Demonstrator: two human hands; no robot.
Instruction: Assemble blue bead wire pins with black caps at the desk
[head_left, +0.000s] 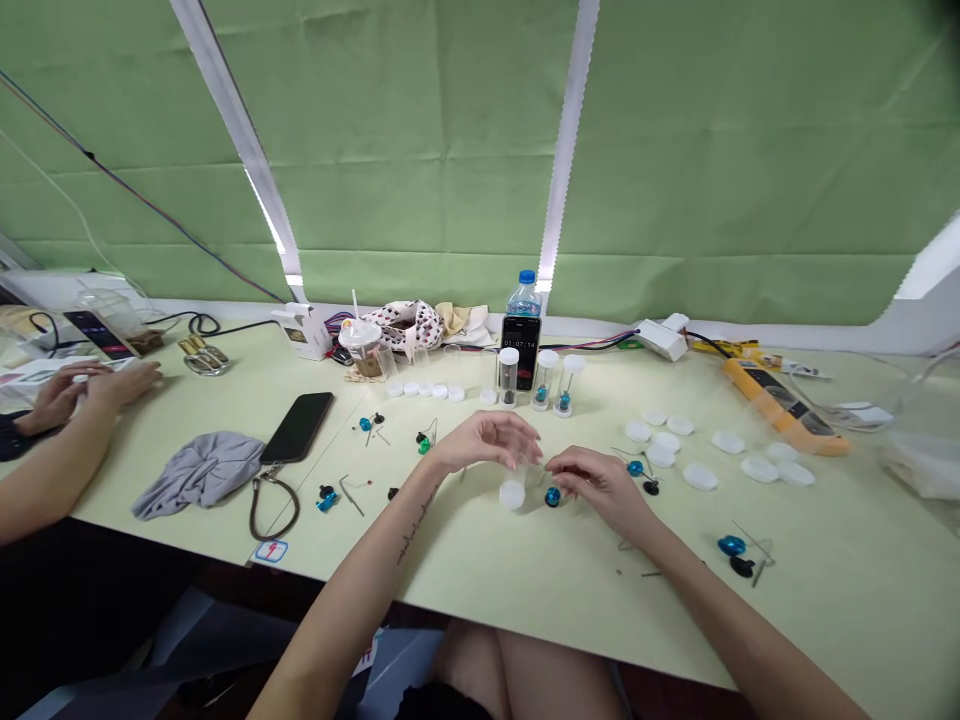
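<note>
Held tube [514, 486], capped tubes [546, 376] with blue parts [565, 400]

Behind the water bottle [523, 301], clear with a bright blue cap, I see a muted green backdrop [360, 150] split by white strips [568, 140]. The worktop [525, 570] is pale yellowish green. In front of the bottle, the propped phone [520, 350] is black with pale digits; further forward come a clear tube [512, 494] with a white end and a glossy blue knob [552, 496]. Left of the bottle I spot a white cloth [409, 326] patterned with dark and reddish marks, a vivid green piece [424, 447], a lavender-grey cloth [199, 470] and a brown cord loop [274, 535]. Right of the bottle, the discs [700, 477] are plain white, the device [787, 410] orange-yellow with a dark face.
</note>
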